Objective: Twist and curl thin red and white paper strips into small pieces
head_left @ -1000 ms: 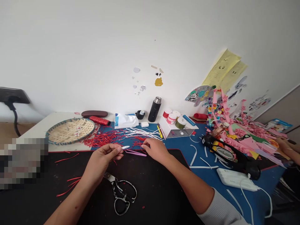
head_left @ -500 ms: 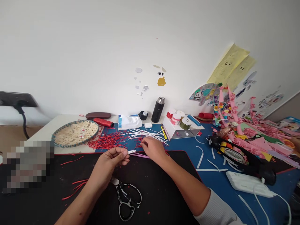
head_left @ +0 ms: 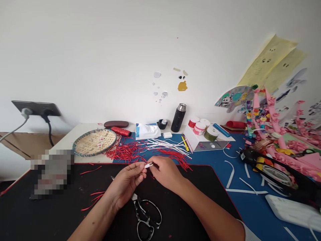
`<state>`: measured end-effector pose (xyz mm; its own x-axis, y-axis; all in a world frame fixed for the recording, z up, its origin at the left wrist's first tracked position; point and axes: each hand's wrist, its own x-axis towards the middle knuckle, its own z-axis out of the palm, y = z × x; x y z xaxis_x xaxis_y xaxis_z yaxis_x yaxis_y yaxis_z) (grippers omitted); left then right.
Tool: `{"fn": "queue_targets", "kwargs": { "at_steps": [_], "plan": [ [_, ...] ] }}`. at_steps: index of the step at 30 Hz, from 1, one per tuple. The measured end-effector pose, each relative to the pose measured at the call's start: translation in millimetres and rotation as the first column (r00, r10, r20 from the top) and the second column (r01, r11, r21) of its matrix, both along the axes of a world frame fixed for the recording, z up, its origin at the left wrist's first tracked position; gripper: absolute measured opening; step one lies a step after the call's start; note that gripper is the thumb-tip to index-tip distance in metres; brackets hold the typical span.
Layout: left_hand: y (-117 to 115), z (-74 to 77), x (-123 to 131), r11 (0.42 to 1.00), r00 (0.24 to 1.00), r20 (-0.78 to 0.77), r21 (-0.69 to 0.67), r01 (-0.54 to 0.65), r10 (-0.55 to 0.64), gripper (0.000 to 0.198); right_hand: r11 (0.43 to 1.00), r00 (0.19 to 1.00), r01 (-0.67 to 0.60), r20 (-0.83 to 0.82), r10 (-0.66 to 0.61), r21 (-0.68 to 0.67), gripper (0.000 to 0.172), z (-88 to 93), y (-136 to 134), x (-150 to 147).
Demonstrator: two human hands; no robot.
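Note:
My left hand (head_left: 129,179) and my right hand (head_left: 164,172) meet over the black mat (head_left: 50,214), both pinched on a small folded white paper strip (head_left: 148,165) held between their fingertips. Black-handled scissors (head_left: 145,216) lie on the mat just below my left wrist. Behind my hands lie a heap of red paper strips (head_left: 125,152) and a bundle of white paper strips (head_left: 165,144).
A woven bamboo tray (head_left: 94,142) sits at the back left, with a red thread spool (head_left: 121,131), a tissue pack (head_left: 147,130), a black flask (head_left: 178,117) and small jars (head_left: 200,127) along the wall. Pink paper crafts (head_left: 281,134), a tape dispenser (head_left: 273,169) and a white power strip (head_left: 291,209) crowd the right.
My right hand left the pink strips on the mat and came to my left hand, joining it on the white strip. The view shifted leftward.

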<state>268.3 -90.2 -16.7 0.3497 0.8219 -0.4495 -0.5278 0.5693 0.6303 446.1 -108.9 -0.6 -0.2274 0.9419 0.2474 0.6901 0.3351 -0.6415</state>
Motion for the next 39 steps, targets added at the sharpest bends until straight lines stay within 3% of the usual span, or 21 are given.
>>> {"fn": "queue_targets", "kwargs": {
  "at_steps": [15, 21, 32, 39],
  "plan": [
    [4.5, -0.6, -9.2, 0.998, 0.998, -0.011, 0.039, 0.055, -0.055, 0.018, 0.999, 0.993, -0.048, 0.104, 0.048, 0.0, 0.019, 0.2, -10.5, 0.6],
    [6.5, 0.5, -11.5, 0.998, 1.0, -0.024, 0.068, 0.018, -0.017, 0.03, 0.991, 0.993, -0.121, 0.008, 0.122, -0.057, 0.015, 5.0, -15.7, -3.1],
    [5.7, 7.1, -8.3, 0.964, 0.975, -0.223, 0.261, 0.048, 0.012, 0.038, 0.981, 0.986, -0.165, -0.02, 0.164, -0.103, 0.014, 13.1, -23.1, -6.3],
    [3.8, 5.1, -7.4, 0.899, 0.919, -0.392, 0.418, 0.131, 0.048, 0.032, 0.985, 0.989, -0.15, -0.008, 0.15, -0.081, 0.014, 13.5, -23.8, -4.1]
  ]
}}
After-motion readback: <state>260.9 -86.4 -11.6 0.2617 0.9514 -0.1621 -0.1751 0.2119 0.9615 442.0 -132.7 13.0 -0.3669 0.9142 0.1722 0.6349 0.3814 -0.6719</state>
